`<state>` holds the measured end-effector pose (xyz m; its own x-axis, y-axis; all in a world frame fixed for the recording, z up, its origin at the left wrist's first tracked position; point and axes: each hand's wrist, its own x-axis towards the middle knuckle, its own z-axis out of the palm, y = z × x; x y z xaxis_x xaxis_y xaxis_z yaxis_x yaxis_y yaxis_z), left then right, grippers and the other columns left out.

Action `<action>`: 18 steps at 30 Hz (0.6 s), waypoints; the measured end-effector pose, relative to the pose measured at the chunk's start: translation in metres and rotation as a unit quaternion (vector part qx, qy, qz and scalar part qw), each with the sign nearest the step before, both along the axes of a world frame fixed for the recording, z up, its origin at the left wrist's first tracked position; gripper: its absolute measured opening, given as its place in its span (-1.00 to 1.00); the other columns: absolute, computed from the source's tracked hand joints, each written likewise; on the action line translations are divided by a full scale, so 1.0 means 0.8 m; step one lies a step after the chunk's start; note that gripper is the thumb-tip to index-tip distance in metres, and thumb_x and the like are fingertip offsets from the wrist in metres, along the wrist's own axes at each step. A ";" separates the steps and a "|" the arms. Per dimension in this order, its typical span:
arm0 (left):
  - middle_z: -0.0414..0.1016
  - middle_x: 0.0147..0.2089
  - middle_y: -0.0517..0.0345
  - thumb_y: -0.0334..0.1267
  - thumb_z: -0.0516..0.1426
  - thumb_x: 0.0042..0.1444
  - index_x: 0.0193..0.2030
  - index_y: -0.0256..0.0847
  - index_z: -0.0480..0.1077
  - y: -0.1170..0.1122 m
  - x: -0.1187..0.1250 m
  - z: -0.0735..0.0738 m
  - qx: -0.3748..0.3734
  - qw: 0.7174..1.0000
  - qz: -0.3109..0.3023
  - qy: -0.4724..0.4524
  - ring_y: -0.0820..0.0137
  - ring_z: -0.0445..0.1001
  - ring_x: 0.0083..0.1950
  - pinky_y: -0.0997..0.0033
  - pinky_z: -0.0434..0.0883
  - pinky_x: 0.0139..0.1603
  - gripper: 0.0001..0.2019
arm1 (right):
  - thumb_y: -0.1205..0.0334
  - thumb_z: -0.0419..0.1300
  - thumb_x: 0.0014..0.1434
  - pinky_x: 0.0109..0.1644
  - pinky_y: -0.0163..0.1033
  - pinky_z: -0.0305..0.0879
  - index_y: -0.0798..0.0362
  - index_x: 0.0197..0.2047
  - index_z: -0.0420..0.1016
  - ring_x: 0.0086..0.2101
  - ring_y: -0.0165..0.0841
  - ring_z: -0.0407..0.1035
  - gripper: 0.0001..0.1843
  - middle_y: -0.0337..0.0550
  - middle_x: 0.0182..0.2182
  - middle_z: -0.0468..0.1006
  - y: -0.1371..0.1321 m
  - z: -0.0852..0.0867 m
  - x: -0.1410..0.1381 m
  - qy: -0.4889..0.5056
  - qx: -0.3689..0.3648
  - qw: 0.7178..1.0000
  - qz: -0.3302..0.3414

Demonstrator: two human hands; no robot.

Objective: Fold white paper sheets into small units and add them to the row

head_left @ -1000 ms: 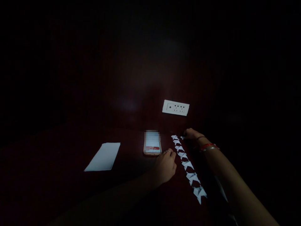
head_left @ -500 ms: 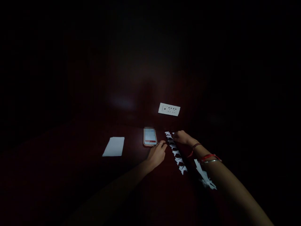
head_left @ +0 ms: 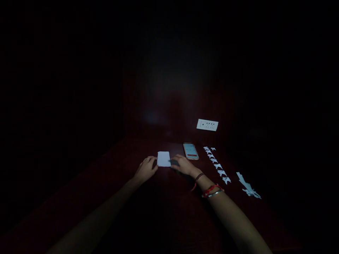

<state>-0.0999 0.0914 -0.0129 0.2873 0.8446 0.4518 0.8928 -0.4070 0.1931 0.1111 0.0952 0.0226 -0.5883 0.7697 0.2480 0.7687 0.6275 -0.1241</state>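
Observation:
A small white rectangular piece of paper (head_left: pixel 164 159), perhaps a stack, lies on the dark red table between my two hands. My left hand (head_left: pixel 146 169) is at its left edge, thumb and fingers apart, with the fingertips touching or almost touching it. On the other side, my right hand (head_left: pixel 183 164) reaches toward the right edge with thumb and fingers spread, its shadow falling beside the paper. Right of my hands runs a row of folded white paper pieces (head_left: pixel 217 165), with one separate folded piece (head_left: pixel 213 149) near its far end.
A phone (head_left: pixel 191 151) with a lit screen lies just beyond my right hand. Loose white paper strips (head_left: pixel 247 186) are piled at the right. A white socket panel (head_left: pixel 207 125) is on the wall behind. The surroundings are very dark.
Both hands have left the folded row and the phone's side and come to the white paper. The view has turned left, and the paper now appears nearer the phone. A folded piece lies where my right hand was.

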 end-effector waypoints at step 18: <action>0.27 -0.01 0.09 -0.31 -0.11 0.12 0.03 -0.16 0.14 0.016 -0.001 -0.004 0.012 0.999 -0.041 -0.004 0.36 0.24 0.00 0.39 0.17 -0.04 -0.68 | 0.31 -0.03 0.11 -0.26 -0.37 0.14 0.14 -0.29 0.36 -0.32 -0.38 0.34 -0.82 -0.07 -0.37 0.46 0.023 -0.007 -0.033 0.020 0.059 0.998 -0.010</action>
